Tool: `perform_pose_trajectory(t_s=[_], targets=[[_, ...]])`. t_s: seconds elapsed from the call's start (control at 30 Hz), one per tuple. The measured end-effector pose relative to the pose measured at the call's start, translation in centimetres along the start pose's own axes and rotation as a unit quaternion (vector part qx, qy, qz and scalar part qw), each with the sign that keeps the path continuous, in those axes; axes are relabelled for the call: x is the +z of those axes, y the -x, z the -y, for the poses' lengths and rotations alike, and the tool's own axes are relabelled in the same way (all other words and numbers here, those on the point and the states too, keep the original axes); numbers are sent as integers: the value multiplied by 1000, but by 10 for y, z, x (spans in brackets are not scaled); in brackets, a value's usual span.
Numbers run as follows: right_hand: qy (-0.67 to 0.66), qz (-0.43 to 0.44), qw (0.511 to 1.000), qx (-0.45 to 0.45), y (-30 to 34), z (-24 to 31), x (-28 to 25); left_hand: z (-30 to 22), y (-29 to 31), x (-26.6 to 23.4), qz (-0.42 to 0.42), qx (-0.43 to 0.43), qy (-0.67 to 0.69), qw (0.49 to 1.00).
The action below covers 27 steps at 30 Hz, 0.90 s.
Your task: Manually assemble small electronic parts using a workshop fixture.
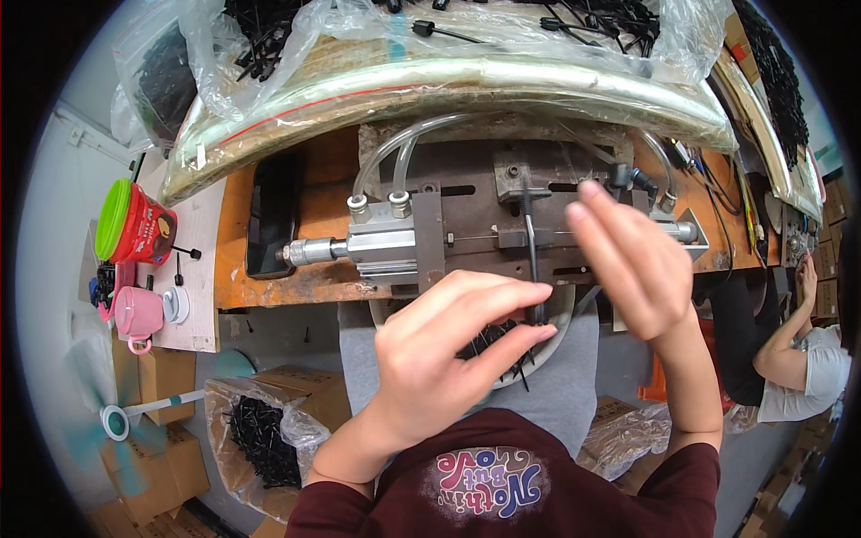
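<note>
A thin black rod with a thicker capped end (534,255) lies across the metal clamping fixture (462,229), its far end by a small block (520,179). My left hand (453,345) pinches the near, capped end between thumb and forefinger. Over the right side of the fixture hovers my right hand (637,264), slightly blurred, its fingers stretched forward and nothing visible in them. Below my left hand, a round pale tub (560,327) on my lap holds several black rods, partly hidden by the hand.
Pneumatic cylinders (381,247) with clear hoses flank the fixture. Plastic-covered stock of black rods (619,27) lies behind. A phone (272,215), red bucket (148,224) and pink cup (139,309) stand left. A fan (115,421) and lined box (260,439) are lower left; another person (803,368) sits right.
</note>
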State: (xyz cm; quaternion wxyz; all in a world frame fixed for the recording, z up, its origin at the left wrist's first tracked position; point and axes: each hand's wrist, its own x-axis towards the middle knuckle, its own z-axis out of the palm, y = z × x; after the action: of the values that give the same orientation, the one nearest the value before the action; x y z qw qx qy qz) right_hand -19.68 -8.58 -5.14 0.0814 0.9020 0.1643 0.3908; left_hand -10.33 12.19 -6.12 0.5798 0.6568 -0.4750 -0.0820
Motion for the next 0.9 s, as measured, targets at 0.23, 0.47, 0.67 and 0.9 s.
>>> perform_pose_trajectory(t_s=[0.23,0.47,0.67,0.9], targets=[[-369,-90,842,383,26,16,-19,27,12,30,34,111,-266,957],[-515,-115,668,525,15,31,-25,27,1,32,59,111,-348,929],[-630,-43,499,594,12,43,-29,24,0,29,58,92,-315,943],[-673,22,429,602,4,46,-21,9,14,18,58,156,-98,981]])
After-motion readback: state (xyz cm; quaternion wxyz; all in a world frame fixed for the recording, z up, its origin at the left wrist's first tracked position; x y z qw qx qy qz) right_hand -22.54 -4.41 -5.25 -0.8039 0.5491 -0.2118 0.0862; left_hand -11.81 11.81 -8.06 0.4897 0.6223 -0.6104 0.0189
